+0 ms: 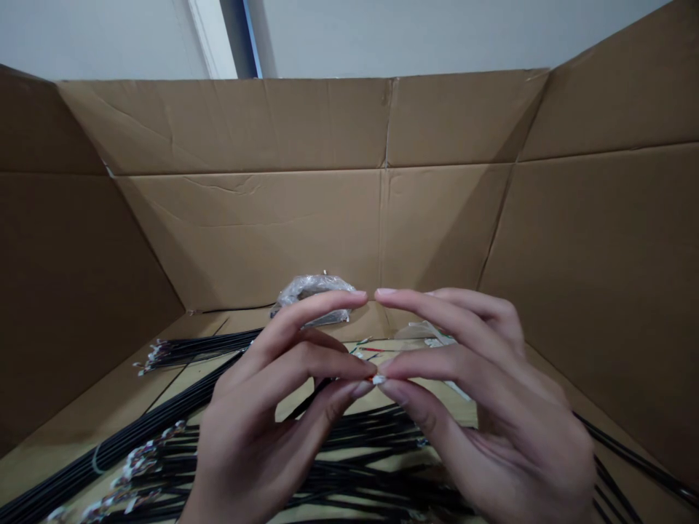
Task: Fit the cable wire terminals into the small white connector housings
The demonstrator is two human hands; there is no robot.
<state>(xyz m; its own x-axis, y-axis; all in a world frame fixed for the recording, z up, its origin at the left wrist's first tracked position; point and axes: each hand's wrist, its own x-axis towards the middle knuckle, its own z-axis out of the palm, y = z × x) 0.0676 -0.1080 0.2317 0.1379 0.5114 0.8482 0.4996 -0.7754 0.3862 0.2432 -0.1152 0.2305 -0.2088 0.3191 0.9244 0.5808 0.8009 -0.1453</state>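
My left fingers point(338, 364) pinch the orange wire point(372, 378), my right fingers point(426, 360) the tiny white connector point(378, 379); uneven pulling could slip my grip or strain the wire.

White connector point(378, 380): small, pinched at the fingertips of the right hand point(505, 422). Orange wire point(371, 378): short exposed length, pinched by the left hand point(254, 415). Black cable point(312, 399): slants beside the left thumb.

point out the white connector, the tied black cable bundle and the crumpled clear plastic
white connector point(378, 379): head view, its small white body
tied black cable bundle point(123, 441): head view, middle of its visible length
crumpled clear plastic point(328, 284): head view, its upper part
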